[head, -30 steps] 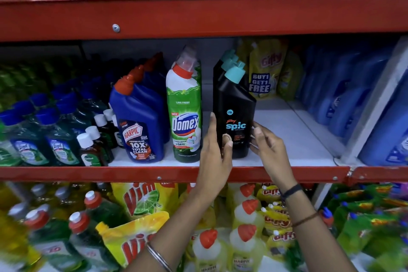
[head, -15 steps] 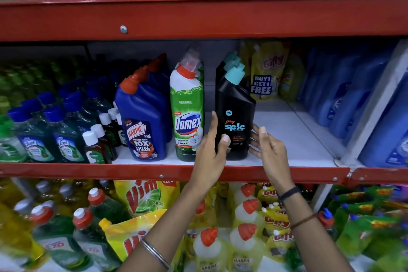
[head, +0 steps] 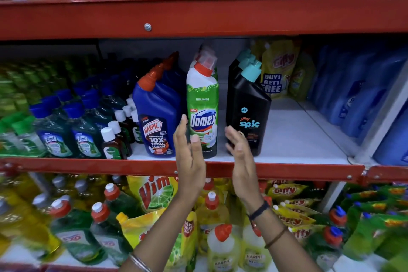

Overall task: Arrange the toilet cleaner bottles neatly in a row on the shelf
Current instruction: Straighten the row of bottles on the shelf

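On the shelf [head: 293, 139], three bottles are stood in a row near the front edge; the Harpic bottle [head: 157, 117] is placed leftmost, the Domex bottle [head: 203, 104] just beside it, the Spic bottle [head: 248, 112] right; further bottles are lined behind each.

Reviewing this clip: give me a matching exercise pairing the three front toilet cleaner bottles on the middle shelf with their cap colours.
Bottles:
1. Harpic bottle
2. Domex bottle
3. Spic bottle

Cap colours:
A. Teal
B. Translucent cover over a red collar
C. Orange-red

Pairs: 1-C, 2-B, 3-A
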### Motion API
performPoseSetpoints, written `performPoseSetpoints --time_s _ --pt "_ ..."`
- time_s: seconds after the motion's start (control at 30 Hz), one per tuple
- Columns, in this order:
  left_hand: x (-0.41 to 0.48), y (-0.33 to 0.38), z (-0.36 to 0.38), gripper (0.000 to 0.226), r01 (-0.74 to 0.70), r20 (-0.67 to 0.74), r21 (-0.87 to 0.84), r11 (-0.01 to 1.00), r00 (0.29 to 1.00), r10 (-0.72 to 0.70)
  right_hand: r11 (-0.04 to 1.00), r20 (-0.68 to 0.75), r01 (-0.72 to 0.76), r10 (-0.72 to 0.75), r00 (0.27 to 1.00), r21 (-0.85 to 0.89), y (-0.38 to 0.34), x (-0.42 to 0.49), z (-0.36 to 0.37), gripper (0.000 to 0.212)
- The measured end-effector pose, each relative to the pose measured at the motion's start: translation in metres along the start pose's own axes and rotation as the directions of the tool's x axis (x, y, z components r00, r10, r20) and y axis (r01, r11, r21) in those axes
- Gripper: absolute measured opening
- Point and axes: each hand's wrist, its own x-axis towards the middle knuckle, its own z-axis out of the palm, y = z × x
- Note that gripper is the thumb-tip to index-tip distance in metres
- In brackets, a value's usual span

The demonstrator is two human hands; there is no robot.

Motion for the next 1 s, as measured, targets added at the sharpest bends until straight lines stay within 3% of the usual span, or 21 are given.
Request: performPoseSetpoints --time_s 0.13,0.27,0.4,0.53,0.7,0.83,0.9,1.0 --pt "0.009 -0.007 -0.007 0.052 0.070 0.126 0.064 0.995 0.989 -0.078 0.988 0.043 -0.151 0.150 0.988 0.019 -0.001 0.010 0.028 0.078" --pt "0.016 -0.006 -0.012 0.078 0.106 0.199 0.100 0.989 0.972 -0.124 0.968 0.031 -0.227 0.225 0.974 0.108 -0.003 0.023 0.032 0.101" --pt "0.016 -0.004 -0.015 0.065 0.137 0.241 0.110 0.984 0.957 -0.160 0.955 0.013 -0.212 0.214 0.977 0.206 -0.009 0.026 0.028 0.112" --pt "0.017 -0.004 -0.019 0.070 0.134 0.249 0.106 0.985 0.956 -0.156 0.957 -0.010 -0.202 0.209 0.978 0.209 -0.010 0.025 0.029 0.110" --pt "0.018 -0.002 -0.025 0.053 0.125 0.265 0.100 0.987 0.953 -0.148 0.981 -0.075 -0.169 0.176 0.981 0.090 -0.004 0.018 0.033 0.091" --pt "0.008 -0.002 -0.040 0.041 0.017 0.129 -0.030 0.999 0.992 -0.013 0.982 -0.245 0.082 -0.123 0.962 -0.169 0.001 -0.004 0.047 0.066" --pt "0.005 -0.004 -0.052 0.041 -0.062 0.009 -0.040 0.997 0.998 0.063 0.957 -0.160 0.191 -0.228 0.960 -0.220 0.002 -0.012 0.055 0.058" --pt "0.014 -0.012 -0.071 0.042 -0.019 -0.126 -0.011 1.000 0.992 0.017 0.970 0.057 0.171 -0.164 0.985 -0.174 0.001 -0.011 0.076 0.061"
